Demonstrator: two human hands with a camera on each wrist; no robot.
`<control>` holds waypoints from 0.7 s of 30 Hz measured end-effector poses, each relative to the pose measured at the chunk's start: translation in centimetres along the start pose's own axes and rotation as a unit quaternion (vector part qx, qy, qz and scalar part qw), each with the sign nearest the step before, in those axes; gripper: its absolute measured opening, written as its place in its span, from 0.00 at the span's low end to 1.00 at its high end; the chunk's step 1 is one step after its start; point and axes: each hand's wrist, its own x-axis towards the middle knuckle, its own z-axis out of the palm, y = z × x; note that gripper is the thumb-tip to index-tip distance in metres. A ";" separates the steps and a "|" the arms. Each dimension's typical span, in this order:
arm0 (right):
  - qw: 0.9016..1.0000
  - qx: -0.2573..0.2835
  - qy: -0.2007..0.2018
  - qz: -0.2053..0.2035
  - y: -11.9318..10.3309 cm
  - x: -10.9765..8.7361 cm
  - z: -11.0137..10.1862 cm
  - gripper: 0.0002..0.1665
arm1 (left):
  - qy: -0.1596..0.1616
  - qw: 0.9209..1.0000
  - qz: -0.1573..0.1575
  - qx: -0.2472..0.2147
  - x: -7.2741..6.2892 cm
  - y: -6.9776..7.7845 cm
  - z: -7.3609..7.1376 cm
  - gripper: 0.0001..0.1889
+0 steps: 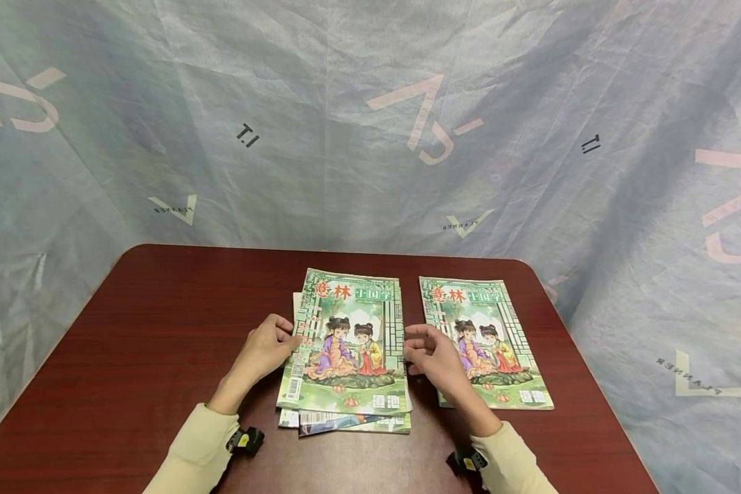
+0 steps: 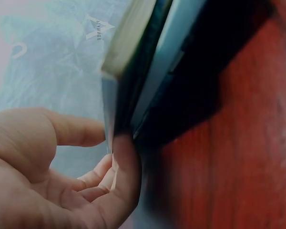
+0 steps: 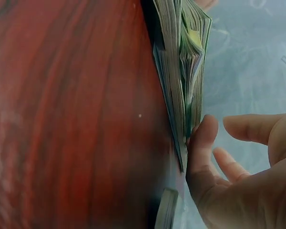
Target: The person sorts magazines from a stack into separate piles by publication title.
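Observation:
A stack of magazines (image 1: 352, 343) lies at the middle of the table, its top one green-covered with two cartoon figures in robes. My left hand (image 1: 270, 345) is at the stack's left edge. In the left wrist view, this hand (image 2: 62, 176) pinches the spine side of the upper magazine (image 2: 126, 47), thumb on the cover and fingers at the edge. My right hand (image 1: 435, 357) is along the right edge. Its fingertips touch the page edges (image 3: 193, 71) in the right wrist view, thumb apart from them. The lower magazines stick out unevenly toward me.
A matching green magazine (image 1: 488, 350) lies on the right, partly behind my right forearm. The table (image 1: 160, 329) is dark red wood with rounded far corners. A grey printed cloth (image 1: 321, 123) hangs behind it. Each wrist carries a small black camera (image 1: 245, 441).

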 end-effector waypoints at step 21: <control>0.997 0.071 -0.013 0.016 0.0 -0.2 -0.1 0.26 | -0.033 0.998 -0.015 -0.051 -0.1 -0.2 -0.3 0.15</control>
